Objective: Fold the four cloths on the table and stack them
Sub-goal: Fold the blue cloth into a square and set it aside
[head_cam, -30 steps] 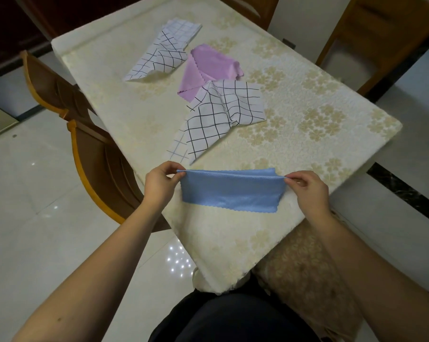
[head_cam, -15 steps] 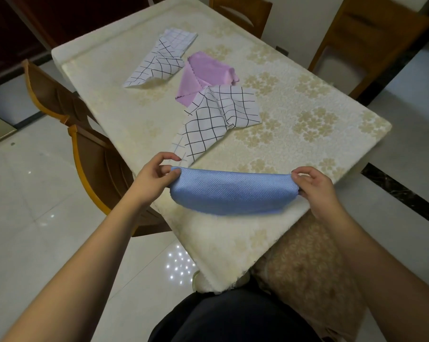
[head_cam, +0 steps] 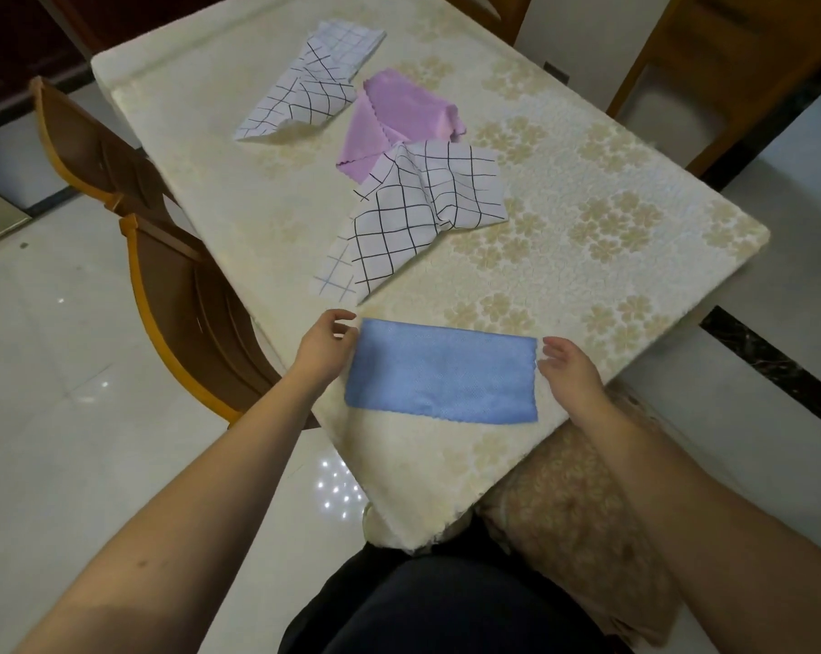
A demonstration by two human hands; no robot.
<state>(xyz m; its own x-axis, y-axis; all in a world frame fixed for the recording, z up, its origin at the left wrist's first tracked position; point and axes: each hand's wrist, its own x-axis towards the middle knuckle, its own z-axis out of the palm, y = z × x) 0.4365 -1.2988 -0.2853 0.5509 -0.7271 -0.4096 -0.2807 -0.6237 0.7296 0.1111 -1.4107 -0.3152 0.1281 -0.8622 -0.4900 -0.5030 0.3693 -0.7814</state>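
Head view: blue cloth (head_cam: 441, 372) flat on table (head_cam: 588, 257); left hand (head_cam: 321, 344), right hand (head_cam: 566, 365) relaxed, empty.

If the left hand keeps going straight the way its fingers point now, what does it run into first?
The left hand points right, along the table's near edge. It would meet the short left end of the blue cloth at once; whether its fingertips already touch is unclear.

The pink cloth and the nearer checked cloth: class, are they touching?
Touching. The head view shows the nearer checked cloth lying over the near edge of the pink cloth, hiding part of it.
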